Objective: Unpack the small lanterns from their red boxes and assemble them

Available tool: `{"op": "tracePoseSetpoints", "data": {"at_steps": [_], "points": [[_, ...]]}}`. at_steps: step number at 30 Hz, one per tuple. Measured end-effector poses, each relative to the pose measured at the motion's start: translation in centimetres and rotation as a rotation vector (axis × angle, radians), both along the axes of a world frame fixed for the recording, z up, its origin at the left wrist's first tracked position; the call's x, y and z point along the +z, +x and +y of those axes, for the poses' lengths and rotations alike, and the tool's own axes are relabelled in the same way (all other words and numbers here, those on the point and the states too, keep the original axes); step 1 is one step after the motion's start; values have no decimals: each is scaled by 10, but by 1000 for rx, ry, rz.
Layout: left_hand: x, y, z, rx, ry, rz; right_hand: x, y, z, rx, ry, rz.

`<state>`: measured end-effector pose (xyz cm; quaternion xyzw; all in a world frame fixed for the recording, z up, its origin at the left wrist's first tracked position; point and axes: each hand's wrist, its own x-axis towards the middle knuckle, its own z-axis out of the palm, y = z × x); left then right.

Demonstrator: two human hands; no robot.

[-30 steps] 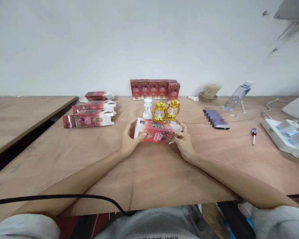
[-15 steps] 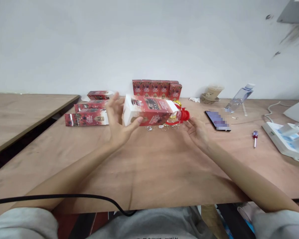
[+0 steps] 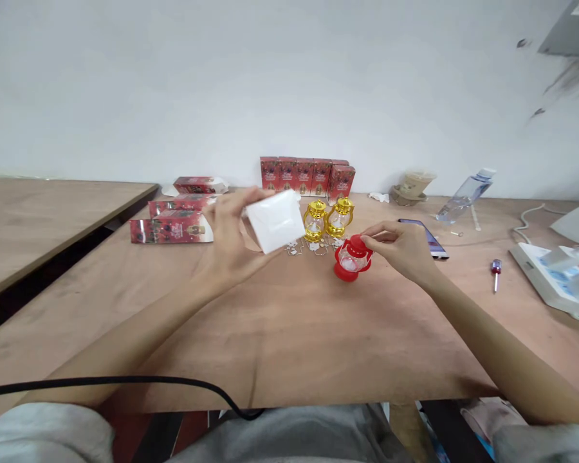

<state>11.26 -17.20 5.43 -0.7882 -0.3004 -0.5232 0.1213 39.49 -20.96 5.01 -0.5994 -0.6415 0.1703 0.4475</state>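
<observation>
My left hand [image 3: 229, 241] is closed round a cardboard box [image 3: 276, 222], held above the table with its white end toward me; its printed sides are mostly hidden. With thumb and fingers, my right hand [image 3: 400, 247] pinches the top of a small red lantern [image 3: 351, 258] that has a clear middle. The lantern is slightly tilted, and I cannot tell whether its base touches the table. Behind it stand two gold lanterns, one on the left [image 3: 314, 220] and one on the right [image 3: 340, 217]. Several small metal pieces [image 3: 317, 247] lie in front of those.
Several red printed boxes [image 3: 303, 176] stand against the wall. More boxes [image 3: 171, 229] lie at the left. Toward the right are a phone [image 3: 427, 236], a cup [image 3: 413, 185], a tilted bottle [image 3: 466, 196], a screwdriver [image 3: 496, 273] and a white power strip [image 3: 554, 283].
The red lantern has come out of the box and moved down toward the table in my right hand. My left hand has turned the box so its white end faces me.
</observation>
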Motion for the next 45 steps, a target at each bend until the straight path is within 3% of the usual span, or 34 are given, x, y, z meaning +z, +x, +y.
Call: {"op": "tracePoseSetpoints", "data": {"at_steps": [6, 10, 12, 15, 19, 23, 26, 31, 34, 38, 41, 45], "points": [[-11, 4, -2, -63, 40, 130, 14, 1, -3, -29, -42, -287], [-15, 6, -3, -10, 38, 240, 16, -12, -12, -127, 270, -378], [-19, 8, -4, 57, 99, 266, 15, -28, -19, -52, 357, -338], [-24, 11, -4, 108, 242, 257, 12, -57, -24, 145, 283, -278], [-29, 12, -5, 118, 426, 231, 7, -80, -20, 242, 105, -128], [-34, 11, -1, 81, 402, 238, -3, -87, -11, 361, -131, 145], [-39, 11, 5, 43, 353, 227, -10, -88, -8, 413, -173, 248], [-42, 7, 16, 136, 303, 158, -13, -90, -9, 372, -36, 145], [-41, 6, 15, 155, 377, 177, -10, -89, -9, 301, 21, 9], [-38, 8, 9, 19, 472, 298, -11, -84, -6, 204, 242, -268], [-39, 10, 9, -75, 418, 363, -16, -79, -3, 282, 386, -470], [-45, 8, 17, -194, 317, 339, -18, -73, 0, 267, 534, -627]]}}
